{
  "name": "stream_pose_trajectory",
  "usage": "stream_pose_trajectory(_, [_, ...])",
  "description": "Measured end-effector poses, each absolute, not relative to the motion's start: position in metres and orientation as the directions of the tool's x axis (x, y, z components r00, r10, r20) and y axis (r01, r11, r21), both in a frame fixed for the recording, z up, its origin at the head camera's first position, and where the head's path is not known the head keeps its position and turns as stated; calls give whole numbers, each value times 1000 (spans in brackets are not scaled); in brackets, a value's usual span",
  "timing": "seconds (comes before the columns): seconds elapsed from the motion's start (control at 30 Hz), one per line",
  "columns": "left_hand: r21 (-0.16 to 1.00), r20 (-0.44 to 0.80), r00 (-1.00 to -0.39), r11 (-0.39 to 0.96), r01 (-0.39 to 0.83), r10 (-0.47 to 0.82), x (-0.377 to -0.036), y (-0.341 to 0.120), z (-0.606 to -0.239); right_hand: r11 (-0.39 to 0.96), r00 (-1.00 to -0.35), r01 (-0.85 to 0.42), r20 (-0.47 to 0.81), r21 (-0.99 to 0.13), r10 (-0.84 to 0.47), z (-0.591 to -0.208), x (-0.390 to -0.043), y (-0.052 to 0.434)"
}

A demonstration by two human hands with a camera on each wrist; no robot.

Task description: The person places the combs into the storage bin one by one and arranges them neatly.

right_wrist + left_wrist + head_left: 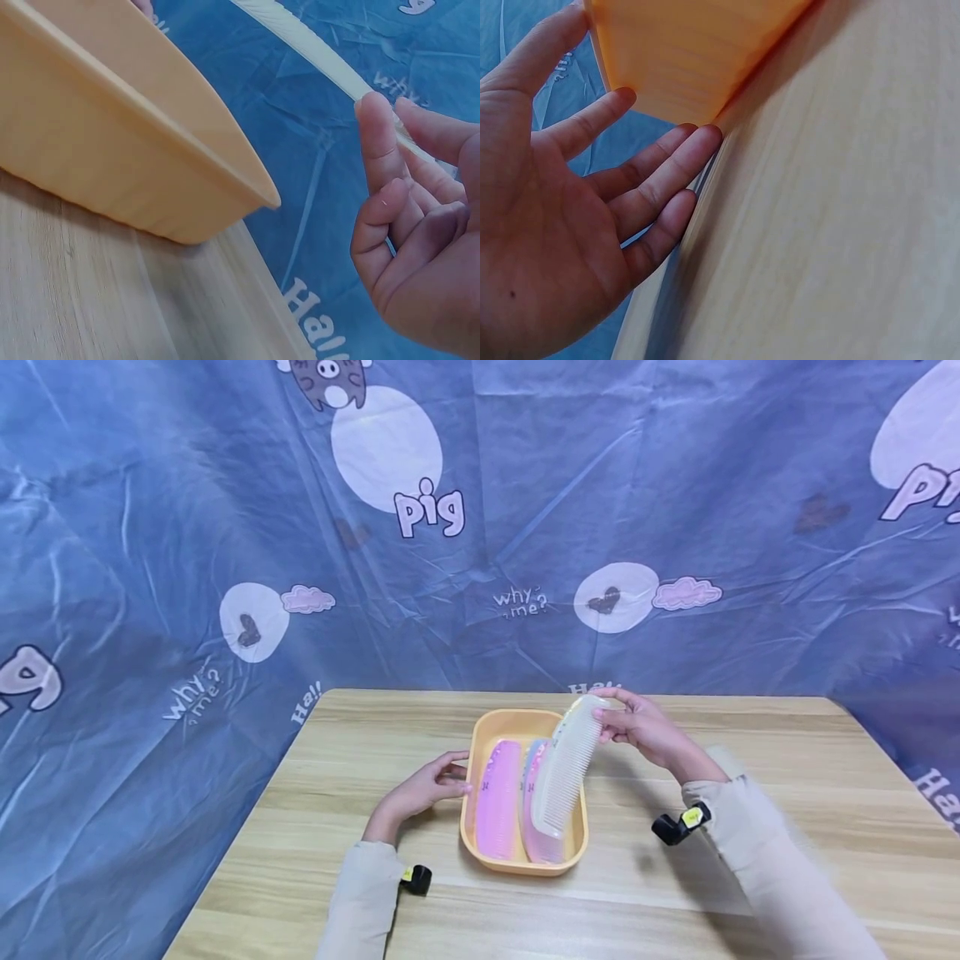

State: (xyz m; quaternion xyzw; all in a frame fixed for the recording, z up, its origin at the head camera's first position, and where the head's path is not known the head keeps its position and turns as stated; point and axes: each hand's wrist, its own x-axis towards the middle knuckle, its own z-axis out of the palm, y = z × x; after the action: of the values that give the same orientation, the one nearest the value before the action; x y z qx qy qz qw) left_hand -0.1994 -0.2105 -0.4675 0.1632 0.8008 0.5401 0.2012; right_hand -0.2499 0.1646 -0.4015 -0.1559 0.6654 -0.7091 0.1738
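A pale, whitish comb (573,760) is pinched at its upper end between the thumb and fingers of my right hand (647,727). It slants over the right part of a yellow-orange plastic basket (472,847), its lower end overlapping the combs inside. In the right wrist view the comb (315,51) is seen nearly edge-on. My left hand (420,789) touches the basket's left side, and the left wrist view shows its fingers (660,180) extended against the outer wall. Inside lie a pink comb (498,802) on the left and, partly covered, another pink comb (534,827) and a bluish one.
The basket stands on a wood-grain table (300,852). Behind the table hangs a blue printed cloth (525,527), which also runs along the left side. Black devices (678,824) are strapped at both wrists over light sleeves.
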Motion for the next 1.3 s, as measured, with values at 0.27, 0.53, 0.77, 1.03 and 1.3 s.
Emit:
stream_pose_trajectory(0.27, [927,-142,-870,372,50,472,-199,-212,-468,76,-886,16,-49,-997,-461,-398,-256,146])
stream_pose_trajectory(0.53, [924,-147,-870,380,50,471,-198,-211,-466,157,-865,12,-89,-988,-494,-395,-263,133])
stream_pose_trajectory(0.77, [928,-139,-869,368,53,475,-201,-209,-468,206,-851,9,-116,-978,-512,-389,-269,124])
stream_pose_trajectory(1.03, [931,-147,-870,363,39,471,-201,-210,-467,238,-827,3,-136,-971,-545,-389,-269,116])
stream_pose_trajectory(1.3, [932,-143,-867,359,43,477,-200,-210,-466,250,-805,13,-159,-968,-572,-393,-271,109])
